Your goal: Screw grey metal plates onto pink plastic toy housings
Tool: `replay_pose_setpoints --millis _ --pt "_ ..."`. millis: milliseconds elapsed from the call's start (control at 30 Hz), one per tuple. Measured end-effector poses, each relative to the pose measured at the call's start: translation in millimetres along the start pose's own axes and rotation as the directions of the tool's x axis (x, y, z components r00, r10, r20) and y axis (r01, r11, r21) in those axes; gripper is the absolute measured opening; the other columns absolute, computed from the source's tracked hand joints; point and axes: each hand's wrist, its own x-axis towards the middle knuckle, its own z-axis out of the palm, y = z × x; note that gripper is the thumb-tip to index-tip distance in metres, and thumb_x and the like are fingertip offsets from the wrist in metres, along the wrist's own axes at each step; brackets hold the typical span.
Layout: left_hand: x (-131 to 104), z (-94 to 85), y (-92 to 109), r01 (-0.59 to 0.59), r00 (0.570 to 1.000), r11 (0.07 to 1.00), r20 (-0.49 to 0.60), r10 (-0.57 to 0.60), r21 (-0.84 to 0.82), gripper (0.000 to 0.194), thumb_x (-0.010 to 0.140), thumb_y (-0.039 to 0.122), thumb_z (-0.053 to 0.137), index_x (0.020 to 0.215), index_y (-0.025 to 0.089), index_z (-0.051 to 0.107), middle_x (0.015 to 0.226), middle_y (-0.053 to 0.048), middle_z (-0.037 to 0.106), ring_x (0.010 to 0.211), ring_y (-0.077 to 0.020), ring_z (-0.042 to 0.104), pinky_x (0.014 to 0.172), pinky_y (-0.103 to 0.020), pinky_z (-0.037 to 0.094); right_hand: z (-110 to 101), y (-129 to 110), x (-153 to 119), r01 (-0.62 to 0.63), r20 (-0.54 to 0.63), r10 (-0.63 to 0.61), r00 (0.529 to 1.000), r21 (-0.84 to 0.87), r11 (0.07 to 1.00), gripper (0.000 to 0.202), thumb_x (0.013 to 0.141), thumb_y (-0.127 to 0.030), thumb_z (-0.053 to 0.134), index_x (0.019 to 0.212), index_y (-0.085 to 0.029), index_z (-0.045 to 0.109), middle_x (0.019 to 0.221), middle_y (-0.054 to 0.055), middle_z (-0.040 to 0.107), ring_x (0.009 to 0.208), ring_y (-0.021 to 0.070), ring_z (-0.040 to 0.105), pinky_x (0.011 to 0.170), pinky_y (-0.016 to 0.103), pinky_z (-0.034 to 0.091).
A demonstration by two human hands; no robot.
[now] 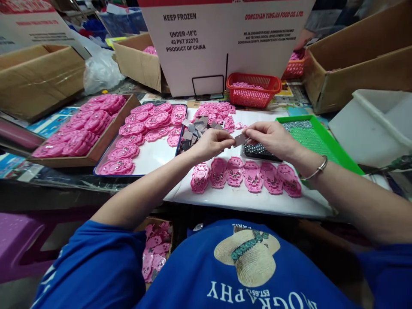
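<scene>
A small flat grey plate (pixel 240 140) is held up over the white work surface between both hands. My left hand (pixel 213 143) pinches its left edge, and my right hand (pixel 268 136) grips the opposite edge. Behind my left hand lies a pile of similar grey plates (pixel 196 128). Small pink plastic parts (pixel 215 113) are heaped farther back. Below the hands, several pink plastic casings (pixel 252 176) lie in a row near the front edge. A black block with rows of small metal pieces (pixel 261 151) sits partly under my right hand.
Left of the hands stand a white tray (pixel 149 159) of pink casings and a cardboard box (pixel 111 141) full of them. A green tray (pixel 337 143) with small metal pieces is at right. Behind are a red basket (pixel 251 98) and a tall white carton (pixel 212 56).
</scene>
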Motion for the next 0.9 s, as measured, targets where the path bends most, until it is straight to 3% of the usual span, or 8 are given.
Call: replay_pose_setpoints --millis 100,200,300,367,500,633,767,900 --pt "-5 4.9 6 -0.177 0.979 0.92 -0.038 0.202 0.349 0.017 0.088 0.024 0.06 0.075 0.015 0.068 0.065 0.0 0.061 0.059 -0.0097 0.052 0.056 -0.024 0.036 -6 -1 -11 0.184 -0.036 -0.193 0.981 -0.18 0.966 0.026 0.091 -0.032 0.054 0.101 -0.016 0.072 0.094 0.005 0.069 0.081 0.0102 0.061 0.077 0.026 0.047" --pt "-9 16.8 21 -0.345 0.915 0.705 0.054 0.4 0.62 0.024 0.093 0.029 0.055 0.079 0.016 0.07 0.074 -0.004 0.065 0.068 -0.0139 0.059 0.061 -0.026 0.039 -11 -3 -26 0.425 0.155 -0.402 0.903 -0.466 0.776 0.026 0.095 -0.03 0.051 0.099 -0.017 0.073 0.094 0.005 0.068 0.083 0.0103 0.059 0.075 0.025 0.043" --pt "-13 30.0 37 -0.44 0.86 0.558 0.152 0.487 0.704 0.032 0.098 0.032 0.047 0.081 0.016 0.07 0.075 -0.005 0.065 0.071 -0.0163 0.062 0.063 -0.028 0.04 -21 -2 -49 0.44 0.202 -0.399 0.894 -0.562 0.701 0.031 0.097 -0.033 0.047 0.097 -0.015 0.072 0.09 0.005 0.068 0.08 0.0104 0.057 0.072 0.025 0.04" --pt "-13 32.9 41 -0.466 0.846 0.542 0.174 0.504 0.699 0.033 0.098 0.038 0.047 0.087 0.017 0.07 0.078 -0.005 0.067 0.073 -0.0168 0.062 0.064 -0.029 0.041 -29 4 -71 0.404 0.161 -0.387 0.908 -0.584 0.704 0.034 0.098 -0.034 0.045 0.1 -0.014 0.072 0.094 0.006 0.068 0.082 0.0105 0.059 0.072 0.024 0.041" --pt "-7 16.0 24 -0.359 0.905 0.701 0.046 0.424 0.616 0.031 0.094 0.044 0.055 0.106 0.018 0.067 0.087 -0.004 0.07 0.069 -0.0132 0.06 0.064 -0.028 0.045 -41 31 -123 0.348 0.033 -0.487 0.873 -0.741 0.574 0.024 0.095 -0.026 0.051 0.105 -0.015 0.07 0.099 0.004 0.069 0.086 0.0104 0.06 0.074 0.023 0.042" --pt "2 -14.0 -9 -0.134 0.943 0.8 -0.174 0.285 0.584 0.027 0.092 0.043 0.057 0.096 0.02 0.069 0.081 0.0 0.069 0.062 -0.0086 0.054 0.062 -0.025 0.046 -38 57 -159 0.26 -0.029 -0.564 0.825 -0.867 0.425 0.014 0.086 -0.025 0.065 0.097 -0.02 0.072 0.095 -0.001 0.071 0.087 0.0116 0.059 0.077 0.026 0.041" --pt "8 -32.6 -32 0.006 0.938 0.787 -0.275 0.209 0.617 0.021 0.088 0.035 0.058 0.094 0.019 0.07 0.084 0.003 0.071 0.061 -0.0069 0.051 0.061 -0.023 0.045 -29 67 -170 0.258 -0.035 -0.607 0.794 -0.884 0.389 0.013 0.083 -0.02 0.068 0.095 -0.02 0.072 0.096 -0.003 0.071 0.092 0.0123 0.059 0.081 0.027 0.04" --pt "10 -40.4 -43 0.067 0.936 0.743 -0.3 0.184 0.666 0.019 0.084 0.031 0.06 0.093 0.019 0.071 0.079 0.002 0.068 0.062 -0.0086 0.051 0.064 -0.024 0.044 -25 70 -173 0.261 -0.018 -0.596 0.803 -0.888 0.379 0.017 0.083 -0.017 0.066 0.1 -0.019 0.07 0.1 -0.002 0.071 0.094 0.0139 0.058 0.082 0.03 0.04"
